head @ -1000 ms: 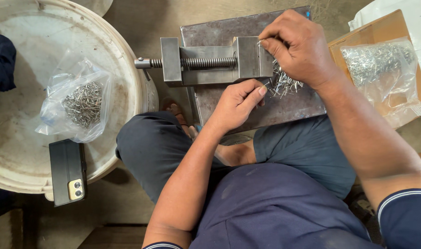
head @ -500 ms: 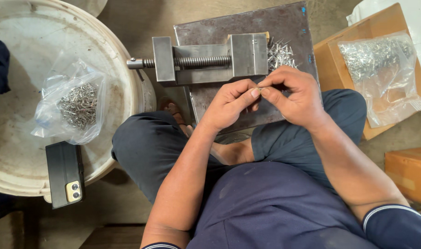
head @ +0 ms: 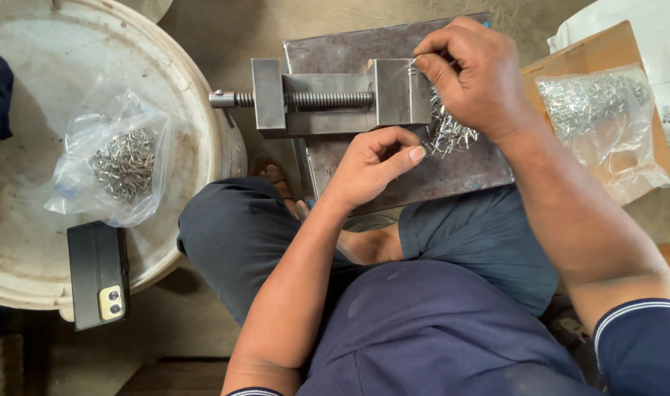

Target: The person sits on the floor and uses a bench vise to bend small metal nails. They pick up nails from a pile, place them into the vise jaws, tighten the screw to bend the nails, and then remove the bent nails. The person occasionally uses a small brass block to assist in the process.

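Note:
A small steel vise point(head: 328, 99) with a threaded screw sits on a dark metal plate point(head: 394, 176) above my lap. My right hand point(head: 474, 77) is at the vise's right jaw, with fingertips pinched on a thin wire piece held against the jaw's edge. Just below that hand, on the plate, lies a pile of small shiny wire pieces point(head: 448, 136). My left hand point(head: 372, 165) rests on the plate in front of the vise. Its fingers are curled under and its thumb points toward the pile. Nothing shows in that hand.
A clear bag of metal pieces point(head: 119, 165) and a black phone point(head: 97, 275) lie on a round white lid point(head: 27, 242) at the left. At the right, a cardboard box point(head: 606, 44) holds another clear bag of shiny pieces point(head: 599, 103).
My right hand has gone from meeting the left hand above my lap up to the vise's right jaw. The left hand has stayed low on the plate.

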